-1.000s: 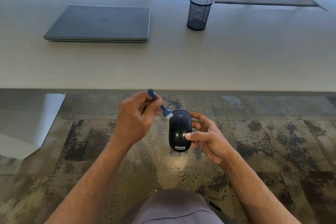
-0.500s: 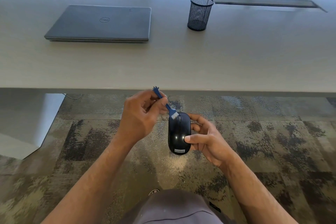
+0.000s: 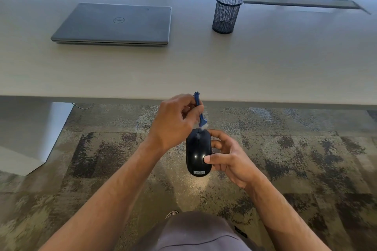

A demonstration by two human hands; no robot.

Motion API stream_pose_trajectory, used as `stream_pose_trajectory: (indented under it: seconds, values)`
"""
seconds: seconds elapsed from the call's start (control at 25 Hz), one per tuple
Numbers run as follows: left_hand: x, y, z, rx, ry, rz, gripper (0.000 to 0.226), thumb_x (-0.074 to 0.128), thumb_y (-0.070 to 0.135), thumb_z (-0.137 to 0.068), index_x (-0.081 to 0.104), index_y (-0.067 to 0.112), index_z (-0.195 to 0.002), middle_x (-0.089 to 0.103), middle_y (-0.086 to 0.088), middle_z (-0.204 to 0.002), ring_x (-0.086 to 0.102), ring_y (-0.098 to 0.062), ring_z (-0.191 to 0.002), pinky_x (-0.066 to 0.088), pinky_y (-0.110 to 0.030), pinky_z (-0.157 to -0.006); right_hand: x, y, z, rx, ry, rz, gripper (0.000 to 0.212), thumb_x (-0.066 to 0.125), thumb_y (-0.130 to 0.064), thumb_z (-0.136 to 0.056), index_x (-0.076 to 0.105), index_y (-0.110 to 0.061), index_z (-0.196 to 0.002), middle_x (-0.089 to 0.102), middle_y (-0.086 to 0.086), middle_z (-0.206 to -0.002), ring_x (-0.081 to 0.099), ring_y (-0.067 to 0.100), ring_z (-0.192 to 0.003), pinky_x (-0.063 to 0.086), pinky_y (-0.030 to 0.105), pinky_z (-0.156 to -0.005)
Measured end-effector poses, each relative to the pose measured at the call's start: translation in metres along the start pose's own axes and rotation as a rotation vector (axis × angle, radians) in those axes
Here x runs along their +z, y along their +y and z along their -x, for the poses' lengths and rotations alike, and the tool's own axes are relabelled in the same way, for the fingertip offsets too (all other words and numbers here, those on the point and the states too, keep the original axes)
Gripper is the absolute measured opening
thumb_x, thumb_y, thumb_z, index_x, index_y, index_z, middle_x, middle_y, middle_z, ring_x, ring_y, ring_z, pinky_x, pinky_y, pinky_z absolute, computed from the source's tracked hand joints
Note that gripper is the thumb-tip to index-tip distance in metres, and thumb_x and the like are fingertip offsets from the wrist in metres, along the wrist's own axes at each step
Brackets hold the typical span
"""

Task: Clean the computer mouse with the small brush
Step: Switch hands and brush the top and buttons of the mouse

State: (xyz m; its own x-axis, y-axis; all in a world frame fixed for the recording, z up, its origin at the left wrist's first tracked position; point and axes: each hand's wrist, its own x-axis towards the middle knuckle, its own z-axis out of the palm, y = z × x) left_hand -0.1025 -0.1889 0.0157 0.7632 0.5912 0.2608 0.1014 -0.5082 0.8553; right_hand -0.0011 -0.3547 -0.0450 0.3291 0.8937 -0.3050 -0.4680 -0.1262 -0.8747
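The computer mouse point(image 3: 198, 152), black and glossy, was held in the air in front of the desk's point(image 3: 265, 71) near edge, above the patterned carpet point(image 3: 306, 159), with its scroll wheel end pointing toward the desk and a small label reading "Lenovo" on its near end. Nearest the camera lay a grey-clad lap point(image 3: 195, 234). The right hand point(image 3: 230, 159) gripped the mouse from its right side, the thumb pressed on the top of the shell near the label and the fingers curled round the far side and underneath. The left hand point(image 3: 175, 122) pinched the small brush point(image 3: 201, 112), a blue one, between thumb and curled fingers, the handle standing almost upright with its notched tip just over the desk's near edge. The pale bristles pointed down and met the front end of the mouse just beyond the scroll wheel; whether they pressed or only touched could not be told. Farther off, on the desk toward its left side, a closed grey laptop point(image 3: 114, 23) lay flat, its lid showing the "Dell" logo upside down from this view. To the right of it, well apart, stood a dark mesh pen cup point(image 3: 226, 13), upright. Just beyond the cup, toward the far right corner, a long dark cable slot point(image 3: 299, 3) ran along the surface.
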Motion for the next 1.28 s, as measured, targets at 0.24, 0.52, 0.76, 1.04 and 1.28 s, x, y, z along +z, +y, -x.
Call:
stream_pose_trajectory:
  seconds: [0.24,0.52,0.76,1.04,1.28]
  values:
    - [0.006,0.002,0.001,0.006,-0.085,-0.005,0.006,0.067,0.024,-0.095,0.069,0.02,-0.097,0.072,0.006,-0.088,0.073,-0.008,-0.076,0.063,-0.036,-0.074,-0.003,-0.004,-0.002,-0.011,0.018,-0.007,0.069,0.074,0.008,-0.067,0.055,-0.012,-0.13,0.068,0.005,-0.086,0.063,0.016,-0.058,0.043,0.024,-0.045]
    - [-0.01,-0.013,0.001,-0.083,0.029,0.278,0.005,0.067,0.022,-0.094,0.068,0.027,-0.094,0.076,0.007,-0.087,0.075,-0.01,-0.084,0.063,-0.029,-0.072,-0.01,-0.009,-0.005,-0.018,0.01,-0.058,0.07,0.071,0.011,-0.067,0.054,-0.008,-0.133,0.068,0.019,-0.103,0.072,0.028,-0.076,0.058,0.032,-0.053]
    - [-0.014,-0.022,0.01,0.03,-0.086,0.352,0.013,0.062,0.031,-0.091,0.07,0.028,-0.101,0.076,0.001,-0.096,0.075,-0.02,-0.093,0.061,-0.037,-0.08,-0.012,-0.011,-0.005,-0.023,-0.02,-0.078,0.07,0.07,0.012,-0.067,0.055,-0.008,-0.132,0.067,0.016,-0.1,0.071,0.023,-0.071,0.054,0.027,-0.05]
    - [-0.02,-0.026,0.003,0.264,-0.101,0.0,0.012,0.066,0.016,-0.094,0.072,0.017,-0.105,0.074,0.007,-0.097,0.071,-0.006,-0.091,0.06,-0.037,-0.079,-0.015,-0.007,-0.005,-0.027,-0.009,-0.037,0.069,0.074,0.011,-0.067,0.058,-0.012,-0.131,0.066,0.021,-0.106,0.071,0.027,-0.075,0.056,0.029,-0.053]
    - [-0.022,-0.02,0.007,0.446,-0.089,-0.061,0.017,0.062,0.02,-0.095,0.072,0.011,-0.105,0.073,0.004,-0.099,0.07,-0.007,-0.092,0.058,-0.027,-0.08,-0.013,-0.007,-0.006,-0.037,-0.016,-0.061,0.067,0.072,0.013,-0.07,0.057,-0.01,-0.132,0.067,0.021,-0.108,0.072,0.028,-0.077,0.057,0.031,-0.053]
